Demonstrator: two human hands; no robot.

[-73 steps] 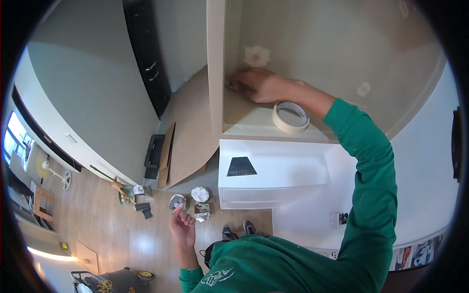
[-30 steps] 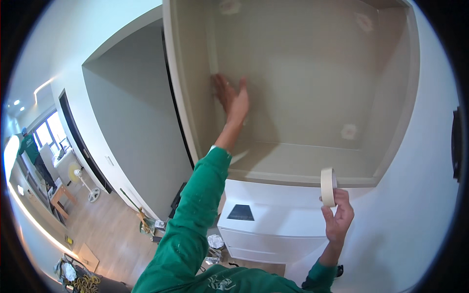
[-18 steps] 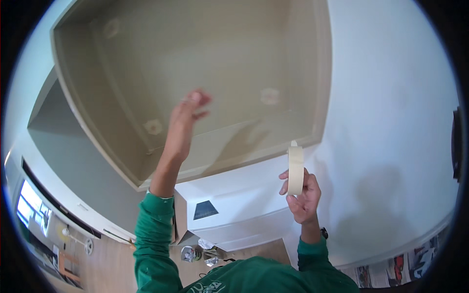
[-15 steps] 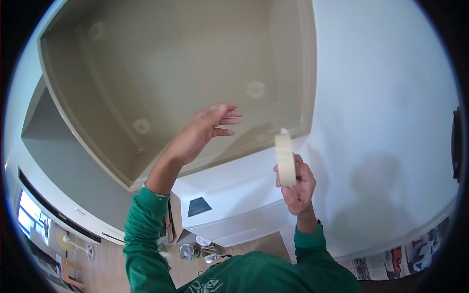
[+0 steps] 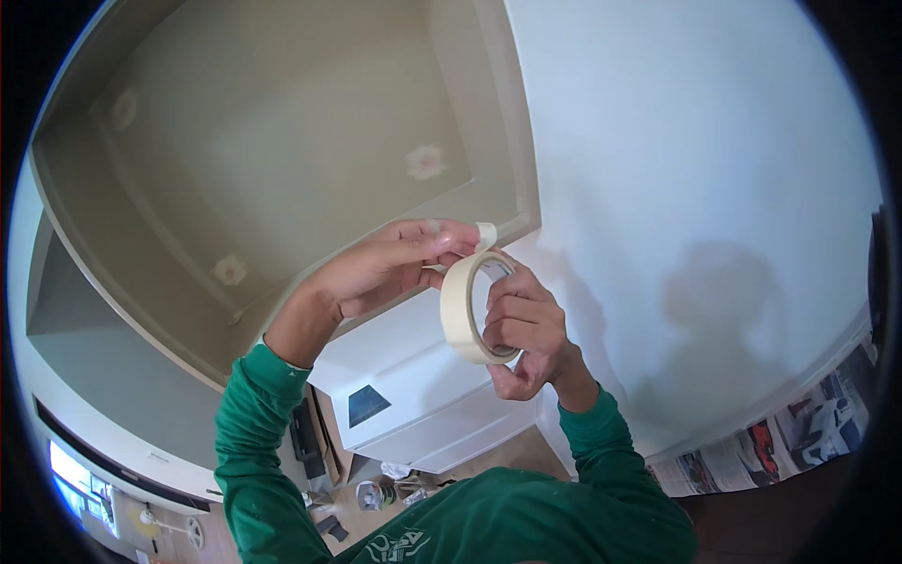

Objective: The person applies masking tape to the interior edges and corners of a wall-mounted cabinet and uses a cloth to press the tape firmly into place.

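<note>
A cream roll of masking tape (image 5: 460,305) is in my right hand (image 5: 531,324), whose fingers pass through the core with the thumb below. From the top of the roll a short loose end of tape (image 5: 486,235) sticks up. My left hand (image 5: 385,263) reaches in from the left, and its thumb and fingers close at that loose end. The exact grip of the fingertips is partly hidden.
Beyond my hands is a beige recessed panel (image 5: 310,122) with several pale patches, bordered by a white surface (image 5: 658,141) bearing a shadow. Below stands a white cabinet-like box (image 5: 442,376) with a dark square. Printed sheets (image 5: 770,451) lie lower right; several items sit on the wooden floor.
My right hand has moved left and turned the roll so its open core shows. The left hand's fingers have come to the loose tape end. The view has shifted slightly right.
</note>
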